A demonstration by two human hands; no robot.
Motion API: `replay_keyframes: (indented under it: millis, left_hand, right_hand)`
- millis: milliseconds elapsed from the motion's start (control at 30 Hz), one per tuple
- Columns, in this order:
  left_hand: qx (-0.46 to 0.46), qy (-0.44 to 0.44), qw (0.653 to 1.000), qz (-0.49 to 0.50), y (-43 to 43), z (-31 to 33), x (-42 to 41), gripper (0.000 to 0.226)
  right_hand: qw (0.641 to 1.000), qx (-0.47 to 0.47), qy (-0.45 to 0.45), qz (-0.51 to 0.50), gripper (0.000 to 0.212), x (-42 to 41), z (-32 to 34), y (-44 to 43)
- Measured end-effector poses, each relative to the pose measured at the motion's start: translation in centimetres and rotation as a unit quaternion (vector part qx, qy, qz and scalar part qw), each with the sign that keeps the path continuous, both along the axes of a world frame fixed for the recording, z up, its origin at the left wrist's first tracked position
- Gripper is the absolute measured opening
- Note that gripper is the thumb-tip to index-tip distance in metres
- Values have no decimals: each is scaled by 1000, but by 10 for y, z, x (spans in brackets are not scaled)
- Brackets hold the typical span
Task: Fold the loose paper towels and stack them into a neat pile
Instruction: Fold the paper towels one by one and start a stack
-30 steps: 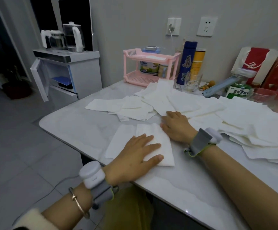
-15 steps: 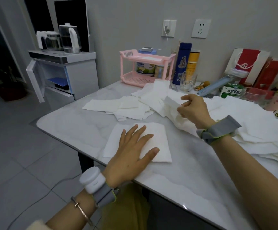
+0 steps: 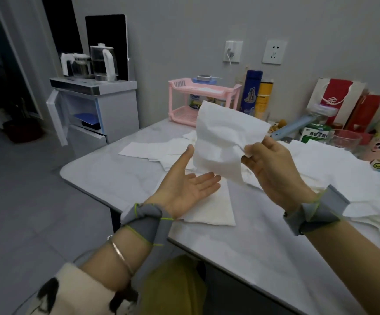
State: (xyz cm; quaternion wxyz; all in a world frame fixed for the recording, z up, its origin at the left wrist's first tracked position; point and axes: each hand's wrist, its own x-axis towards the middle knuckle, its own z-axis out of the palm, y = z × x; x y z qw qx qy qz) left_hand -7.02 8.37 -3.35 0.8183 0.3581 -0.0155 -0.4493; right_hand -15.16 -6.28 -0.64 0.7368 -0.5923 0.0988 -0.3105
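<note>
Grey fabric band [image 3: 143, 220] wraps the wrist behind the left hand [image 3: 184, 185], stitched with yellow-green thread that stands in loose loops at the edges. Matching grey band [image 3: 316, 212] behind the right hand [image 3: 273, 169], same thread. Thin metal bangle [image 3: 120, 255] on left forearm. Left sleeve [image 3: 71, 289]: cream, fuzzy, black markings. Mustard-yellow garment [image 3: 175, 285] at lap.

pink rack [image 3: 203, 101] by wall | blue flask [image 3: 250, 93] beside yellow bottle [image 3: 263, 99] | kettle [image 3: 101, 62] on cabinet [image 3: 98, 110]

Noted: white paper towel [image 3: 223, 137], pale marbled tabletop [image 3: 107, 178], pink two-tier rack [image 3: 180, 84], blue flask [image 3: 251, 92], yellow bottle [image 3: 264, 98], red-and-white gift bag [image 3: 336, 94].
</note>
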Motion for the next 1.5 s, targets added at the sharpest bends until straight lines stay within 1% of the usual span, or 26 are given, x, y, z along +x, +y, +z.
replay_keyframes:
  millis: [33,100,167,200,267,300,333,367,400,467,500,533,567,633,700,733,833,967,1033,1067,1133,1200,1267,1400,1500]
  left_hand:
    - [-1,17,1000,1,-4,0,0,96]
    - [3,19,1000,12,-15,-1,0,94]
    - [4,-3,1000,7,-24,0,0,82]
    - [14,-37,999,-5,-28,1,1,68]
    - [47,-115,992,-14,-34,1,3,30]
    - [56,-133,989,-8,-37,1,3,14]
    - [59,-138,989,3,-37,2,4,6]
    - [59,-141,988,19,-39,3,5,5]
    - [63,-151,986,37,-38,3,7,6]
    - [80,-180,979,59,-37,2,12,7]
    - [92,-192,976,54,-36,0,14,7]
    - [103,-201,973,39,-33,-1,15,8]
    - [114,-209,971,18,-31,-1,15,9]
    - [143,-235,961,-26,-29,-4,14,11]
    - [168,-262,949,-47,-28,-6,12,11]
    - [174,-270,946,-50,-28,-7,11,10]
    - [199,-279,939,-17,-27,-12,16,19]
    - [239,-299,923,34,-19,-16,25,6]
    - [282,-333,897,64,-18,-22,26,15]
    - [311,-357,877,79,-17,-26,26,23]
    - [359,-427,825,92,-15,-33,28,33]
    - [383,-489,777,100,-13,-40,29,36]
    - [396,-531,741,107,-11,-45,30,36]
    - [426,-586,682,103,-10,-50,28,36]
    - [437,-599,663,101,-10,-50,23,38]
  right_hand:
    - [1000,20,-5,7,23,-1,-5,3]
    - [995,88,-21,43,23,-2,-10,5]
    - [984,157,-41,75,22,-3,-12,3]
    - [980,177,-48,83,21,-3,-12,1]
    - [976,190,-48,91,19,-4,-11,-3]
    - [975,196,-46,97,19,-5,-12,-6]
    - [974,199,-38,106,17,-6,-12,-8]
    - [973,196,-22,115,14,-8,-12,-11]
    - [973,192,4,124,16,-9,-12,-14]
    - [970,184,61,149,43,-11,-10,-24]
    - [967,181,82,161,54,-13,-10,-31]
    - [964,172,103,176,59,-14,-8,-34]
    - [962,162,126,182,57,-15,-7,-37]
    - [961,136,170,168,39,-15,-11,-37]
    - [968,66,198,137,22,-11,-19,-35]
    - [973,32,200,111,17,-9,-23,-34]
    - [980,-23,195,43,13,-7,-24,-35]
    - [972,-41,227,45,13,-11,-18,-43]
    - [968,-45,243,52,14,-11,-21,-44]
    - [966,-49,249,57,14,-11,-25,-44]
    - [962,-66,259,59,15,-11,-32,-44]
    - [958,-88,268,53,15,-10,-40,-44]
    - [954,-107,274,51,16,-10,-46,-44]
    - [943,-146,295,48,15,-9,-54,-43]
    - [937,-173,301,39,15,-8,-55,-44]
